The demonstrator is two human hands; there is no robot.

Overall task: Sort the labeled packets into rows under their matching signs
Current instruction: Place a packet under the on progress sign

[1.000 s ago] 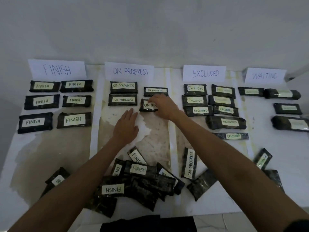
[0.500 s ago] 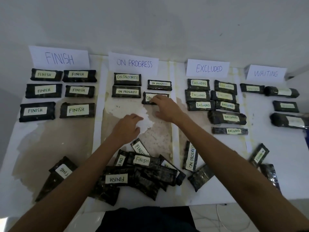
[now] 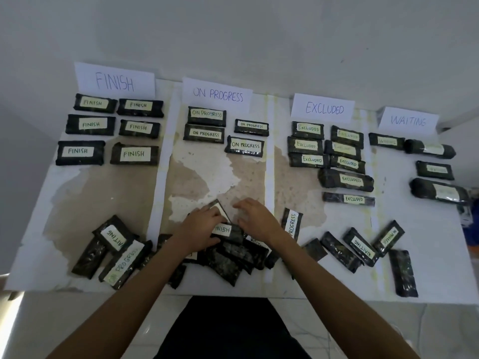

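Four paper signs stand at the back: FINISH [image 3: 114, 81], ON PROGRESS [image 3: 217, 94], EXCLUDED [image 3: 324, 108] and WAITING [image 3: 408, 121]. Rows of dark labelled packets lie under each sign. The nearest ON PROGRESS packet [image 3: 245, 145] lies free in its row. An unsorted pile [image 3: 228, 257] sits at the front middle. My left hand [image 3: 204, 224] rests on a tilted packet [image 3: 220, 209], just above a FINISH packet [image 3: 224, 230]. My right hand [image 3: 255, 216] hovers beside it with its fingers spread and holds nothing.
Loose packets lie at the front left, among them a WAITING one [image 3: 112, 235] and an ON PROGRESS one [image 3: 124, 260]. At the front right lie an ON PROGRESS packet [image 3: 292, 224] and two WAITING ones [image 3: 363, 246]. The table's front edge [image 3: 337, 296] is close to me.
My right hand let go of the ON PROGRESS packet in its row and drew back to the front pile. My left hand also pulled back onto the pile.
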